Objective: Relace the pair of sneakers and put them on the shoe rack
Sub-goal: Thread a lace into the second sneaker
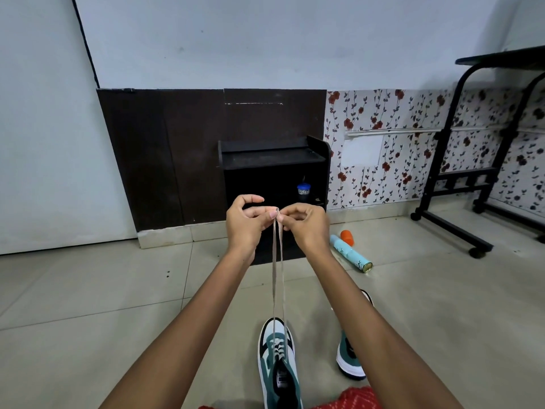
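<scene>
Sneaker (278, 358), lace (277, 276) pinched by hands (244, 222) (308, 227), can (351, 253) near rack (274, 160)

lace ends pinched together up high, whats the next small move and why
Probably lower the ends and thread one through the next eyelet. Left hand and right hand pinch both tips of the lace level above the sneaker, which looks laced only near the toe.

Sneaker (278, 364) on floor (88, 290) before shoe rack (274, 160), other sneaker (349, 358) to its right.
</scene>
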